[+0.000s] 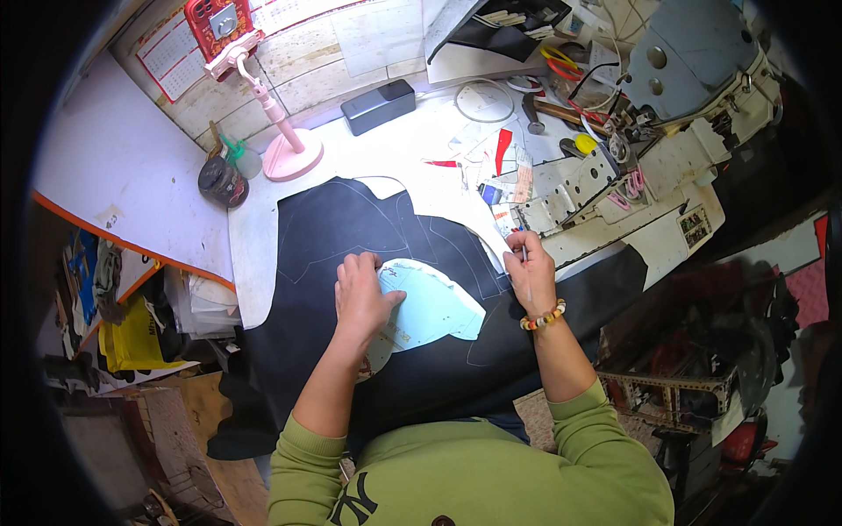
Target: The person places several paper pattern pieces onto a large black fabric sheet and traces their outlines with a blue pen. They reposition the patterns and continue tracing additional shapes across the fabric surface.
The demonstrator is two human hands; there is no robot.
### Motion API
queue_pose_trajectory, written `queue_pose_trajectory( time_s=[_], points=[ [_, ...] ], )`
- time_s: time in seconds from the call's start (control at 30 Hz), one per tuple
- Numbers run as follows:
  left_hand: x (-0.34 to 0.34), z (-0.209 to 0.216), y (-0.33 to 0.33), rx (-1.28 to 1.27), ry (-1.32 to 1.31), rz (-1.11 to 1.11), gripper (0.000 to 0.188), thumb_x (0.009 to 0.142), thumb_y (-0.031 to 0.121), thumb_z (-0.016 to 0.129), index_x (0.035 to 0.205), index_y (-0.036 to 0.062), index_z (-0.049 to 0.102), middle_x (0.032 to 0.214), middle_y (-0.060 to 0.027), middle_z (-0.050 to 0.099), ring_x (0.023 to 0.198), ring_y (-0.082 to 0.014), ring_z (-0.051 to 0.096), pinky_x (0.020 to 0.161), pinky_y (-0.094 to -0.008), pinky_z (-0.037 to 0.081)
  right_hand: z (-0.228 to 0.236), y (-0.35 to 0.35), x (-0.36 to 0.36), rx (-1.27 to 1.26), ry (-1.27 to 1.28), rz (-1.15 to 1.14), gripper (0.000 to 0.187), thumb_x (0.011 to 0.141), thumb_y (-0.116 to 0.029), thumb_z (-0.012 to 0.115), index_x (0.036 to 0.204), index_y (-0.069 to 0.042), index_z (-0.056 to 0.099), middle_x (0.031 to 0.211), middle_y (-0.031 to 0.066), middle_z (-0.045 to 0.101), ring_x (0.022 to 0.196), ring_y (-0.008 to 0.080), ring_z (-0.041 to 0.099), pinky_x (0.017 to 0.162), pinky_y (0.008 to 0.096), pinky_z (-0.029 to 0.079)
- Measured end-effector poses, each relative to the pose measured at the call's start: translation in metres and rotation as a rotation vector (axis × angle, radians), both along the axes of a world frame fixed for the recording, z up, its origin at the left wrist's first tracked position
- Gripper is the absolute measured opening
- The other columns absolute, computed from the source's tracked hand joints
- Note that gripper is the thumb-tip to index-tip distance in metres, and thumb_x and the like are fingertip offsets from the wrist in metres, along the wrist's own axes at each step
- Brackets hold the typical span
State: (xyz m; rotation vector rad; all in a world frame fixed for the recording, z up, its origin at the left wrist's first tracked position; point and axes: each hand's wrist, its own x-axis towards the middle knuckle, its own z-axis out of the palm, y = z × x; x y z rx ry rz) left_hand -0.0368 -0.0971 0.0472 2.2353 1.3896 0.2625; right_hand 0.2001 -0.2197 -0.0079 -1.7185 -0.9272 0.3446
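A black sheet of leather-like material (pixel 342 219) covers the table and hangs over its near edge, with thin pale outlines drawn on it. On it lies a light blue paper pattern piece (pixel 434 307) with a pale curved rim. My left hand (pixel 360 294) rests on the pattern's left side, thumb spread away from the bent fingers. To the right, my right hand (pixel 532 276), with a beaded bracelet at the wrist, is closed in a pinch around a slim pen (pixel 524 253), mostly hidden by the fingers. The pinch is beside the sheet's upper right outlines.
A pink phone stand (pixel 294 153), a dark jar (pixel 223 181), a green-topped bottle (pixel 244 159) and a black box (pixel 378 107) stand at the back. A hammer (pixel 532 114), tools and cords crowd the back right, beside a sewing machine (pixel 693 66).
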Motion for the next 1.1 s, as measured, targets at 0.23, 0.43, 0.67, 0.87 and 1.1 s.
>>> queue_pose_trajectory(
  time_s=[0.23, 0.43, 0.67, 0.87, 1.1],
  points=[
    [0.0, -0.002, 0.006, -0.04, -0.068, 0.027, 0.041, 0.074, 0.007, 0.082, 0.1, 0.0037, 0.051, 0.098, -0.0115, 0.054, 0.093, -0.0294, 0.054, 0.086, -0.0371, 0.047, 0.0, -0.001, 0.001, 0.005, 0.005, 0.007, 0.018, 0.085, -0.003, 0.065, 0.101, -0.003, 0.06, 0.08, -0.0018, 0.057, 0.068, 0.0058, 0.049, 0.062, 0.0221, 0.043],
    [-0.024, -0.006, 0.055, -0.323, -0.591, 0.087, 0.021, 0.086, -0.006, 0.062, 0.103, 0.0043, 0.054, 0.09, -0.002, 0.055, 0.082, -0.0093, 0.053, 0.075, -0.0238, 0.046, -0.002, -0.001, 0.002, 0.017, 0.0, 0.022, 0.018, 0.086, -0.002, 0.064, 0.103, -0.003, 0.059, 0.082, -0.0016, 0.058, 0.069, 0.0055, 0.048, 0.062, 0.0216, 0.043],
    [-0.022, 0.004, 0.114, -0.448, -1.291, 0.572, 0.017, 0.096, -0.003, 0.049, 0.109, 0.002, 0.058, 0.107, -0.0103, 0.061, 0.096, -0.02, 0.062, 0.089, -0.0338, 0.054, 0.002, -0.002, 0.0, 0.003, 0.106, 0.015, 0.019, 0.084, -0.001, 0.065, 0.102, -0.001, 0.059, 0.083, 0.0059, 0.064, 0.068, 0.0137, 0.057, 0.066, 0.0277, 0.049],
    [0.024, -0.004, 0.068, -0.602, -1.27, 0.222, 0.074, 0.098, 0.008, 0.056, 0.157, 0.0069, 0.011, 0.14, -0.0211, 0.047, 0.114, -0.0264, 0.061, 0.091, -0.0347, 0.055, 0.003, -0.002, 0.0, -0.004, 0.118, 0.009, 0.019, 0.085, 0.001, 0.064, 0.102, -0.002, 0.059, 0.083, 0.0053, 0.063, 0.068, 0.0125, 0.056, 0.066, 0.027, 0.048],
    [0.033, -0.022, 0.003, -0.07, -0.594, -0.1, 0.068, 0.088, 0.003, 0.065, 0.149, 0.0031, 0.036, 0.139, -0.0203, 0.048, 0.122, -0.0331, 0.054, 0.101, -0.0379, 0.046, 0.013, -0.006, -0.006, 0.02, 0.025, 0.153, 0.015, 0.083, 0.0, 0.065, 0.098, -0.002, 0.063, 0.081, 0.0063, 0.063, 0.07, 0.0147, 0.06, 0.066, 0.0275, 0.048]
  ],
)
